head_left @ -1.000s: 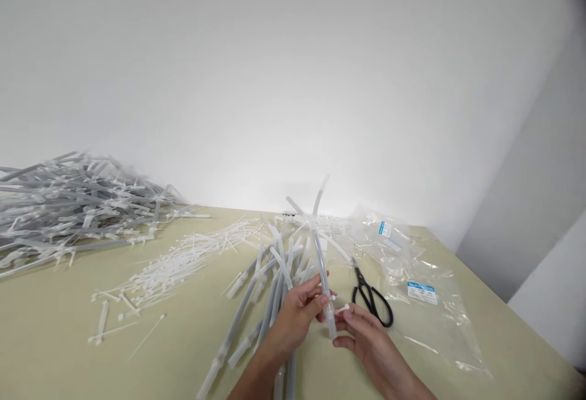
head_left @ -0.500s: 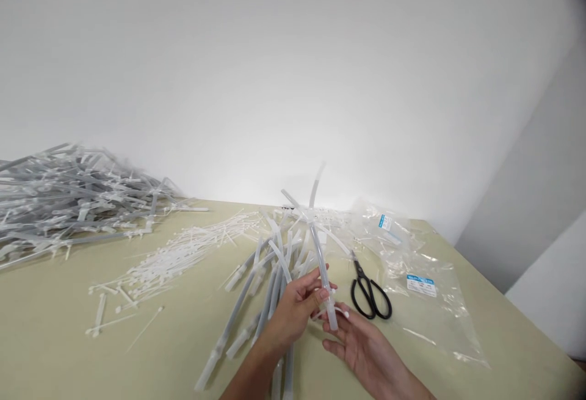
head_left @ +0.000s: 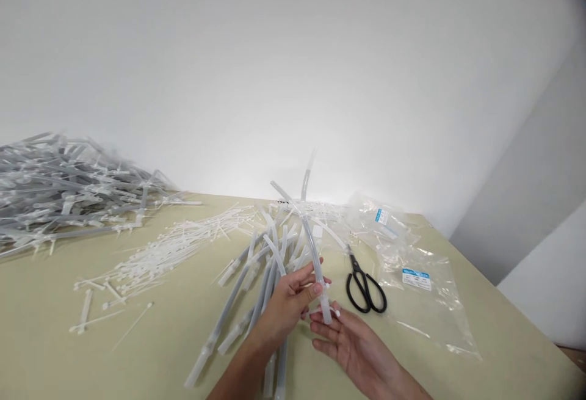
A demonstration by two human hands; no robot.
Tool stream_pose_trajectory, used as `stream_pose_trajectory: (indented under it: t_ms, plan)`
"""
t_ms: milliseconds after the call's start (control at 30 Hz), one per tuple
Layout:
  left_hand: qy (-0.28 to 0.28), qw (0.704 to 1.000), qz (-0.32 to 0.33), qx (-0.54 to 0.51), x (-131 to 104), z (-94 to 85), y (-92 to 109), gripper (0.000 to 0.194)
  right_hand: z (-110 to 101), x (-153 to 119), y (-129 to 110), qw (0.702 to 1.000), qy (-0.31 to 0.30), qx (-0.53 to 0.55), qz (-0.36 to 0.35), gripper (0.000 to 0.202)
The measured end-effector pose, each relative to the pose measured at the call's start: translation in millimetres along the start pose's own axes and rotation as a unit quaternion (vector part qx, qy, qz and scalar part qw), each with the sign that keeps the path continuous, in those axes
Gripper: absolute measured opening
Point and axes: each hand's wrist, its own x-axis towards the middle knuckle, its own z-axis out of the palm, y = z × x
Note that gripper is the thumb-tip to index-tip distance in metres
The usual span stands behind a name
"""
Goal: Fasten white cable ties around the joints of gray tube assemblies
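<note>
A translucent branching tube assembly (head_left: 311,242) rises from my hands, its arms spreading in several directions near the back of the table. My left hand (head_left: 289,301) is closed around its lower tube, thumb in front. Beneath it my right hand (head_left: 350,342) faces palm up, fingers curled at the tube's lower end and at a white cable tie (head_left: 336,312) that loops by that end. Its exact grip is partly hidden behind the tube. Several grey tubes with white ends (head_left: 229,311) lie just left of my hands.
Black scissors (head_left: 365,290) lie right of my hands, beside clear plastic bags (head_left: 430,311) with blue labels. Loose white cable ties (head_left: 169,250) are spread at centre left. A large pile of grey tubes (head_left: 68,189) fills the far left of the table (head_left: 151,363).
The whole view has shifted slightly, with table items and hands appearing a little further left. My right fingers have come closer around the tube's lower end and the tie.
</note>
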Motion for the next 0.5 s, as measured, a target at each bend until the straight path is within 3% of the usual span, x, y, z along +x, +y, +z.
stream_pose_trajectory:
  t_ms: [233, 500]
  plan:
    - [-0.005, 1.000, -0.011, -0.024, -1.0, 0.5, -0.6, 0.061, -1.8, -0.2, 2.7, 1.000, -0.023, -0.010, -0.011, 0.013]
    - [-0.029, 0.999, 0.003, -0.043, -2.8, 2.3, 2.7, 0.055, 0.0, -2.9, 3.7, 0.996, -0.049, -0.073, -0.011, 0.026]
